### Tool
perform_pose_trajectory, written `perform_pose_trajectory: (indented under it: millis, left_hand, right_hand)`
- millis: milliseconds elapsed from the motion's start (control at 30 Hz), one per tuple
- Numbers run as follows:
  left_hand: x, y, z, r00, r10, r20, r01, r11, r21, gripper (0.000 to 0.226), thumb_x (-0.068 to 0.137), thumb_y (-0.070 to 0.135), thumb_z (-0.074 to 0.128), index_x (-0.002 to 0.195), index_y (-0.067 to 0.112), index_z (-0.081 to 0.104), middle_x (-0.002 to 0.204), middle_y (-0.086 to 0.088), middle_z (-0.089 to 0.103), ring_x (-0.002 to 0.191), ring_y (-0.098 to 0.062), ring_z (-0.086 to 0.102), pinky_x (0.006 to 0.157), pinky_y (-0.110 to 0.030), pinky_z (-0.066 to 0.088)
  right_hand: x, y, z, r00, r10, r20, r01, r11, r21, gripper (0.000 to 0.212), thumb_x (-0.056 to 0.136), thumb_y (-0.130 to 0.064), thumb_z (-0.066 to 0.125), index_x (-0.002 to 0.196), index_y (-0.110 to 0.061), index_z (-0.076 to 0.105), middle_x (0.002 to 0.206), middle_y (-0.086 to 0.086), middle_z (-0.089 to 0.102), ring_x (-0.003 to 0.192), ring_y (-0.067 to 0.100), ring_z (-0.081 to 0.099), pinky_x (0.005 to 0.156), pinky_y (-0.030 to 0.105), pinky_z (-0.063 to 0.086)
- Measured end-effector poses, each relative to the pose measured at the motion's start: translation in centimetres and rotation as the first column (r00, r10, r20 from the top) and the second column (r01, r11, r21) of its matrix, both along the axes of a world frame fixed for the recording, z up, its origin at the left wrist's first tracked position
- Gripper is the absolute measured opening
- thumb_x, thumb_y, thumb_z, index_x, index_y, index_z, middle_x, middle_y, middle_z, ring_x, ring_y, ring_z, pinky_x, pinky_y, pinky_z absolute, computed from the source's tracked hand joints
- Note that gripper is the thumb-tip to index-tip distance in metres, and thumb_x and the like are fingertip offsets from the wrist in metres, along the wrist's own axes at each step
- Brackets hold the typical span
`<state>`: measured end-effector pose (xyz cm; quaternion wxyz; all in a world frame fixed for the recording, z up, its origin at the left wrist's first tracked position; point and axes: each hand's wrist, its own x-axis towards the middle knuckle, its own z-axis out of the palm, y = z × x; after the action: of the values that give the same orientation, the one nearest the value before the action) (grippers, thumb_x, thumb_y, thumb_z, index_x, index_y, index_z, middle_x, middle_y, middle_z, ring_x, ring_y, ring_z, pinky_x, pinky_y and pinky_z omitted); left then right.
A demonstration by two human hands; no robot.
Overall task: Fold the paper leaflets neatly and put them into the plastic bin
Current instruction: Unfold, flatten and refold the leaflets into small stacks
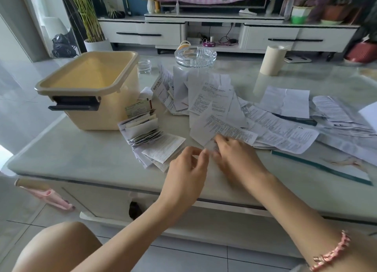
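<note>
Just ahead of hands (188, 167) (236, 157), leaflets (222, 129), bin (77, 86) left

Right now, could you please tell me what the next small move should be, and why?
Probably pull the leaflet clear of the loose pile to fold it: the right hand and left hand meet at its near corner, and it overlaps that pile.

You're working over a pale grey-green marbled table (81, 153). The plastic bin (91, 92) is showing cream-yellow, its latch (74, 105) dark grey. Leaflets (214, 108) are lying white under dense black print; one slip (138, 106) is showing pale green with a red edge. The booklet (322, 166) edge is running teal. The paper roll (272, 60) is reading cream. You're wearing a pink braided wristband (330, 251).
</note>
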<state>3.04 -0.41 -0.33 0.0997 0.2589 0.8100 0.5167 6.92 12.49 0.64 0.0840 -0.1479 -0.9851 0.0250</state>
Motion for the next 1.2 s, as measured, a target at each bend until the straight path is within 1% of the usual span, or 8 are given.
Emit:
perform_pose_trajectory:
  millis: [167, 333, 433, 567, 900, 1033, 1100, 1200]
  left_hand:
    - [-0.1, 1.0, -0.1, 0.999, 0.045, 0.027, -0.041, 0.993, -0.111, 0.071, 0.092, 0.034, 0.051, 0.145, 0.008, 0.013, 0.072, 0.001, 0.065, 0.089, -0.024, 0.062, 0.084, -0.037, 0.049]
    - [-1.9, 3.1, 0.1, 0.989, 0.101, 0.104, -0.086, 0.987, -0.136, 0.043, 0.091, 0.032, 0.054, 0.122, 0.009, 0.036, 0.092, -0.011, 0.067, 0.082, -0.026, 0.064, 0.069, -0.031, 0.051]
    - [-2.4, 4.2, 0.6, 0.976, 0.103, 0.189, -0.1, 0.995, -0.027, 0.025, 0.091, 0.022, 0.054, 0.112, 0.012, 0.045, 0.074, 0.0, 0.057, 0.046, -0.001, 0.055, 0.035, -0.012, 0.037]
    - [-3.1, 5.5, 0.5, 0.962, 0.181, 0.202, -0.185, 0.983, -0.001, 0.009, 0.091, 0.018, 0.053, 0.09, 0.009, 0.051, 0.065, -0.004, 0.055, 0.036, -0.007, 0.049, 0.03, -0.011, 0.03]
    - [-2.3, 5.6, 2.9, 0.995, 0.08, -0.065, -0.086, 0.992, -0.087, 0.024, 0.093, 0.022, 0.047, 0.077, 0.008, 0.056, 0.076, -0.006, 0.06, 0.064, -0.024, 0.051, 0.057, -0.031, 0.044]
    - [-1.8, 3.6, 4.1, 0.992, -0.121, -0.038, 0.117, 0.99, -0.078, 0.017, 0.096, 0.02, 0.049, 0.096, 0.012, 0.064, 0.089, 0.002, 0.07, 0.076, -0.02, 0.066, 0.072, -0.037, 0.056]
    - [-1.0, 3.1, 4.3, 0.973, -0.217, 0.074, 0.217, 0.976, 0.009, 0.013, 0.096, 0.015, 0.05, 0.092, 0.017, 0.062, 0.075, 0.005, 0.072, 0.066, -0.017, 0.068, 0.062, -0.03, 0.057]
    - [-0.3, 2.9, 4.2, 0.935, -0.302, 0.184, 0.286, 0.952, 0.109, 0.019, 0.095, 0.008, 0.05, 0.094, 0.023, 0.061, 0.079, 0.001, 0.073, 0.073, -0.024, 0.069, 0.065, -0.033, 0.058]
  right_hand:
    - [2.9, -0.7, 0.6, 0.992, 0.096, 0.085, -0.098, 0.995, 0.01, 0.024, 0.096, -0.018, 0.043, 0.12, -0.013, 0.044, 0.12, 0.006, 0.055, 0.109, 0.024, 0.055, 0.082, 0.03, 0.044]
    - [5.0, -1.2, 1.1, 0.978, 0.141, 0.152, -0.13, 0.988, -0.078, 0.032, 0.097, -0.039, 0.039, 0.118, -0.016, 0.043, 0.119, 0.004, 0.046, 0.116, 0.021, 0.045, 0.088, 0.031, 0.04]
    - [5.2, -1.0, 1.1, 0.977, 0.135, 0.168, -0.122, 0.989, -0.086, 0.035, 0.096, -0.041, 0.041, 0.121, -0.016, 0.044, 0.122, 0.002, 0.046, 0.118, 0.021, 0.044, 0.091, 0.031, 0.038]
    - [5.2, -0.6, 1.1, 0.983, 0.126, 0.132, -0.11, 0.986, -0.122, 0.035, 0.096, -0.038, 0.044, 0.121, -0.014, 0.048, 0.126, 0.002, 0.049, 0.119, 0.021, 0.045, 0.094, 0.031, 0.039]
    - [6.3, 4.7, 3.9, 0.867, -0.265, -0.422, -0.023, 0.824, -0.566, 0.029, 0.087, -0.019, 0.064, 0.115, -0.015, 0.059, 0.103, -0.01, 0.057, 0.093, 0.006, 0.055, 0.075, 0.002, 0.039]
    - [7.3, 8.1, 4.9, 0.839, -0.486, -0.243, 0.034, 0.493, -0.869, 0.05, 0.078, -0.028, 0.072, 0.123, -0.015, 0.052, 0.113, 0.0, 0.059, 0.101, 0.012, 0.057, 0.08, 0.019, 0.044]
    - [7.5, 8.0, 4.9, 0.945, -0.322, -0.058, 0.019, 0.231, -0.973, 0.063, 0.071, -0.035, 0.072, 0.127, -0.014, 0.052, 0.116, 0.004, 0.065, 0.103, 0.017, 0.064, 0.088, 0.029, 0.05]
    - [7.1, 6.5, 4.5, 0.976, -0.182, -0.117, -0.093, 0.136, -0.986, 0.035, 0.081, -0.01, 0.065, 0.116, -0.007, 0.06, 0.109, 0.01, 0.07, 0.1, 0.021, 0.067, 0.088, 0.031, 0.053]
